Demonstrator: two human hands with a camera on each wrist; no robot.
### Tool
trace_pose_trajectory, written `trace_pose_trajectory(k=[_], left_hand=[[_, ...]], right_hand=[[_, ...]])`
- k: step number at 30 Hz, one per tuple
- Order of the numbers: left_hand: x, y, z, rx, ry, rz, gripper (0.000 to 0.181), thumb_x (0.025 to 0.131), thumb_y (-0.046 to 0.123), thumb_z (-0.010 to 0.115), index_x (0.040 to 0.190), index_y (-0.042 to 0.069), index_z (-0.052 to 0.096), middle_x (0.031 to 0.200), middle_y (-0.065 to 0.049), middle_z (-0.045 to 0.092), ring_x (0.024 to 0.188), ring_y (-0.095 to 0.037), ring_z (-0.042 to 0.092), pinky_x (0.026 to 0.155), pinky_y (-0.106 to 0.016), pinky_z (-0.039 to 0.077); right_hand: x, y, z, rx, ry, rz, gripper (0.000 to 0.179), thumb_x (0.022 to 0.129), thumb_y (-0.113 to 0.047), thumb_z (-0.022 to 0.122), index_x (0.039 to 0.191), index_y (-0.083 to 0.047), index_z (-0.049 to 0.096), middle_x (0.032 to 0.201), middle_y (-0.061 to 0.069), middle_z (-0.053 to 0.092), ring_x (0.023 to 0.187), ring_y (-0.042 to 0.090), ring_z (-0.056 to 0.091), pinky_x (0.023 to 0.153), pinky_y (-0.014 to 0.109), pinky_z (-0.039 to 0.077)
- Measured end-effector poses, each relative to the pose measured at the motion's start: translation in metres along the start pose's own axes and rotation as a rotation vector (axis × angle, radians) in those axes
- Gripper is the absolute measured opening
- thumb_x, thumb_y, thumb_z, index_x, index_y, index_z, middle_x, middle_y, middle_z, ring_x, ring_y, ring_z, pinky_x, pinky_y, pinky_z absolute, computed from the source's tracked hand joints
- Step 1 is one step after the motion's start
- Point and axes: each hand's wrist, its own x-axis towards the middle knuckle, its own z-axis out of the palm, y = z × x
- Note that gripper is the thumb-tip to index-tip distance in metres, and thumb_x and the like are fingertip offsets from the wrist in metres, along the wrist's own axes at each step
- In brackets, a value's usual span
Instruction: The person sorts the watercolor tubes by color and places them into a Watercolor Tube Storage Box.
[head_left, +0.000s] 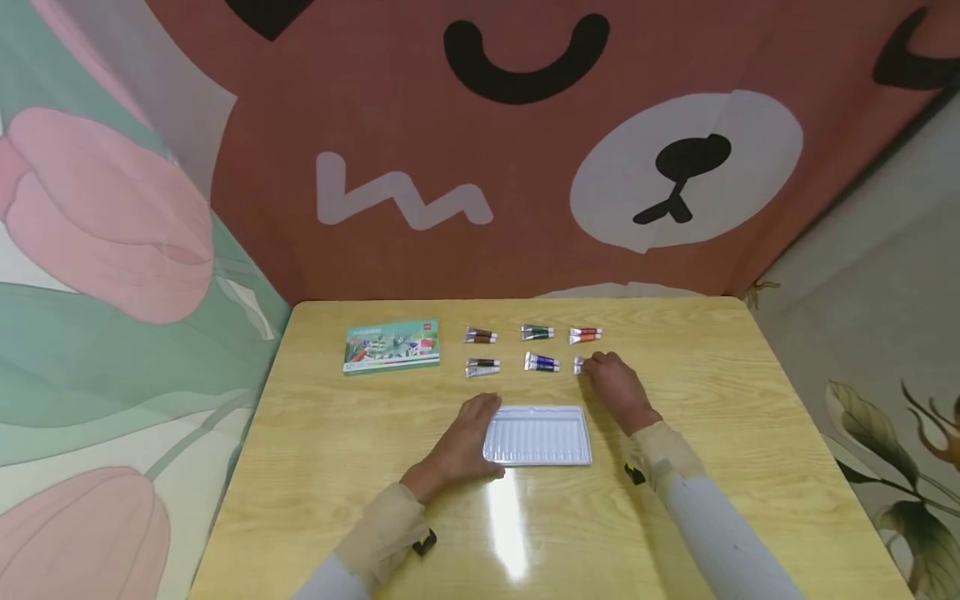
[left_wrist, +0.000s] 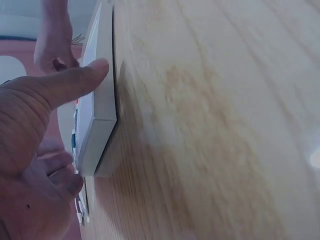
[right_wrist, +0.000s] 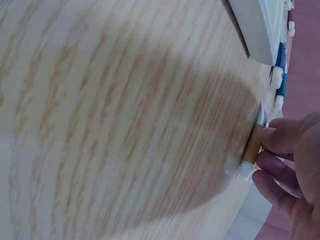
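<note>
My left hand (head_left: 459, 442) holds the left end of a white plastic tray (head_left: 537, 458) with ridged slots. In the left wrist view its thumb (left_wrist: 100, 67) lies against the tray's side wall (left_wrist: 104, 97), and the other fingers are around the corner. Beyond the tray my right hand (head_left: 618, 387) pinches a small ochre paint tube (right_wrist: 253, 145) by its side, the white cap pointing toward the near end in the right wrist view. That tube lies close along the wooden table. In the head view the fingers cover most of it, leaving a silvery end (head_left: 578, 365).
Pairs of paint tubes lie in two rows: brown (head_left: 480, 335), green (head_left: 537, 332), red-orange (head_left: 585, 335), black with white (head_left: 482, 367), and blue (head_left: 542, 362). A flat illustrated box (head_left: 392, 347) lies at the back left. Printed curtains (head_left: 420, 258) stand behind the table (head_left: 315, 467).
</note>
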Motion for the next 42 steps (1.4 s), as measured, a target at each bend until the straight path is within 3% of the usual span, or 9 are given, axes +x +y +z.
trace_pose_trajectory(k=[5,14,24,30,37,42], left_hand=[[0.001,0.000,0.001,-0.024,-0.028,-0.005,0.111,0.064,0.026,0.097,0.154,-0.002,0.038,0.153,-0.014,0.045,0.144,-0.032,0.038,0.119,-0.041,0.039],[0.003,-0.001,0.000,-0.032,-0.070,-0.040,0.111,0.068,0.031,0.095,0.157,0.000,0.036,0.157,-0.013,0.040,0.148,-0.030,0.035,0.116,-0.041,0.043],[0.002,-0.006,-0.001,-0.053,-0.099,-0.061,0.114,0.070,0.035,0.094,0.160,0.004,0.031,0.159,-0.011,0.038,0.149,-0.028,0.034,0.115,-0.043,0.044],[0.000,-0.007,-0.003,-0.071,-0.110,-0.053,0.114,0.071,0.037,0.094,0.160,0.002,0.031,0.159,-0.012,0.037,0.149,-0.029,0.034,0.114,-0.044,0.044],[0.001,-0.011,-0.001,-0.026,-0.113,-0.028,0.114,0.072,0.042,0.092,0.160,0.000,0.030,0.158,-0.012,0.038,0.148,-0.029,0.034,0.110,-0.043,0.048],[0.002,-0.011,-0.003,-0.024,-0.123,-0.023,0.115,0.073,0.044,0.091,0.160,0.001,0.029,0.159,-0.011,0.036,0.150,-0.030,0.031,0.110,-0.042,0.049]], right_hand=[[0.000,0.000,0.003,-0.043,0.004,-0.002,0.014,0.090,0.006,0.069,0.100,-0.001,0.075,0.092,0.013,0.067,0.085,0.029,0.063,0.072,0.041,0.059],[0.004,-0.001,0.002,-0.054,-0.037,0.032,0.019,0.090,0.007,0.069,0.104,-0.001,0.077,0.092,0.012,0.064,0.089,0.027,0.059,0.075,0.038,0.059],[0.004,-0.002,-0.004,-0.066,-0.036,-0.020,0.016,0.089,0.006,0.069,0.091,-0.007,0.079,0.086,0.010,0.072,0.079,0.026,0.067,0.069,0.039,0.061],[0.005,-0.004,-0.006,-0.036,-0.078,0.001,0.011,0.088,0.003,0.072,0.088,-0.006,0.078,0.081,0.010,0.070,0.076,0.027,0.068,0.068,0.040,0.060],[0.008,-0.013,-0.014,0.115,-0.184,0.119,0.011,0.087,-0.001,0.071,0.095,-0.003,0.079,0.086,0.010,0.071,0.077,0.025,0.068,0.070,0.043,0.058],[0.004,-0.041,-0.024,0.347,-0.123,0.245,0.011,0.087,-0.007,0.076,0.097,-0.001,0.077,0.088,0.010,0.074,0.079,0.022,0.067,0.071,0.040,0.056]])
